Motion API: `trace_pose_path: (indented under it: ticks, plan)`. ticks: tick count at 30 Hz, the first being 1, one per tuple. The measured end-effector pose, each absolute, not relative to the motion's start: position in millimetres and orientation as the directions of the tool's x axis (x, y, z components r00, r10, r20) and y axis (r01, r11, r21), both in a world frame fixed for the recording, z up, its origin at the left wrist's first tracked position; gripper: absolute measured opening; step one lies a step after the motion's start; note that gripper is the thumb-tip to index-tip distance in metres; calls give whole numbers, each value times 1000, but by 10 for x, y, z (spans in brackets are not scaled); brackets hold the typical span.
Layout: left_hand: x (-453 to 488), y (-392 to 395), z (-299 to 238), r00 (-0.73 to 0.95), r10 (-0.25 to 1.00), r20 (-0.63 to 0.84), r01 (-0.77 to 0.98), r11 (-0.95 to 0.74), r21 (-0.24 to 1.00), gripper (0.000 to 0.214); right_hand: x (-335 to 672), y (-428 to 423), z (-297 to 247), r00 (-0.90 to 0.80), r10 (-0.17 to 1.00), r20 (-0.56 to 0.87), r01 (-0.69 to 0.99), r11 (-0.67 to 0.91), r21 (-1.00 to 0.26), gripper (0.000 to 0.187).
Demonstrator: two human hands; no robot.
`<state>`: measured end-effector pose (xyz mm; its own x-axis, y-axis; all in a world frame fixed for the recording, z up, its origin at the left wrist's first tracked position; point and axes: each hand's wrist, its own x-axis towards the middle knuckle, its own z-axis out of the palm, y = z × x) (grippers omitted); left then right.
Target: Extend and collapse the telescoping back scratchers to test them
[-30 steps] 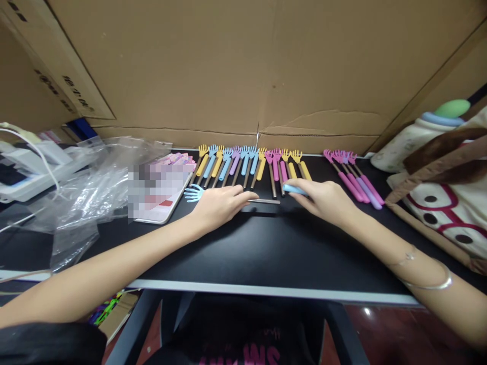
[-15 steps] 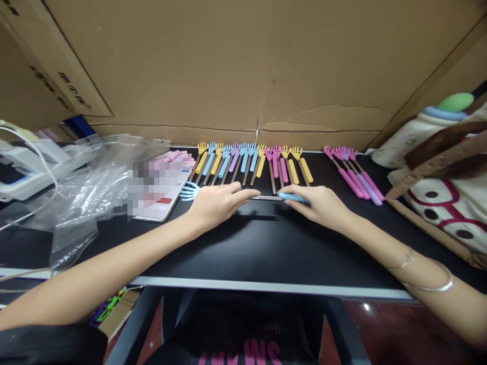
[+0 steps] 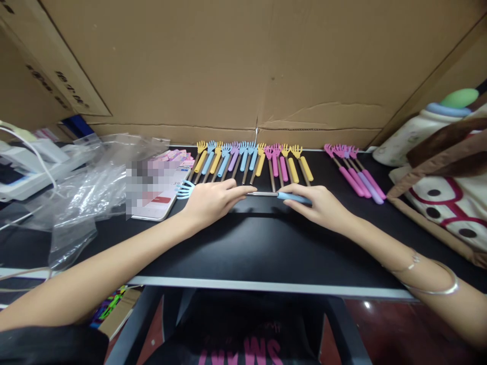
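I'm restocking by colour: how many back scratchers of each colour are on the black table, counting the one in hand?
Yellow back scratchers: 5
Blue back scratchers: 5, one between the left hand and right hand
Pink back scratchers: 5
Purple back scratchers: 2
Total: 17

Crosswise back scratcher [image 3: 262,193]: light blue claw head and grip, silver shaft. Row of back scratchers [image 3: 243,161] along the tabletop's far edge: yellow, light blue, lilac and pink, with brownish metal shafts. Group of back scratchers [image 3: 355,175] toward the far right corner: pink, one lilac. Tabletop [image 3: 243,243]: black, pale grey front edge. Tote bag [image 3: 449,203]: cream, brown straps, dark red outlines, brown dots.
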<state>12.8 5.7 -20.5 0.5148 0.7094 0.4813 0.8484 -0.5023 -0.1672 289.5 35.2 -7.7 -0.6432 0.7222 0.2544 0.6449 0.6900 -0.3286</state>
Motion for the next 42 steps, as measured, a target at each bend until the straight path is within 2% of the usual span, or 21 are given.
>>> trace_pose_path:
  ticks: [5, 12, 15, 19, 24, 29, 32, 36, 39, 42]
  plan:
    - [135, 59, -216, 532, 700, 476, 838, -516, -178, 33, 2888, 340, -73, -651, 719, 242, 657, 694, -296, 30]
    - [145, 57, -192, 525, 742, 417, 839, -533, -109, 32, 2894, 334, -83, -663, 705, 250, 673, 708, -214, 30]
    - [133, 63, -192, 514, 769, 379, 832, -554, -5, 32, 2894, 325, -86, -664, 704, 253, 678, 709, -192, 30]
    - [114, 88, -189, 522, 798, 302, 786, -588, 193, 33, 2893, 317, -97, -667, 696, 266, 689, 712, -136, 30]
    - [99, 125, -172, 542, 823, 172, 715, -559, 420, 33, 2892, 306, -93, -687, 646, 334, 688, 725, 13, 32]
    - [91, 138, -172, 552, 824, 131, 673, -532, 513, 34, 2896, 299, -74, -712, 574, 403, 670, 728, 145, 34]
    - [103, 127, -173, 536, 826, 175, 693, -549, 466, 32, 2900, 308, -83, -711, 569, 413, 672, 722, 162, 34]
    - [123, 97, -180, 500, 805, 319, 781, -578, 237, 28, 2902, 323, -107, -713, 587, 382, 674, 725, 143, 35]
    - [120, 89, -196, 515, 746, 422, 803, -592, 68, 29, 2901, 326, -106, -700, 627, 341, 686, 724, 77, 37]
    - [106, 96, -209, 540, 683, 491, 797, -603, -38, 29, 2895, 330, -90, -680, 683, 265, 701, 712, -36, 39]
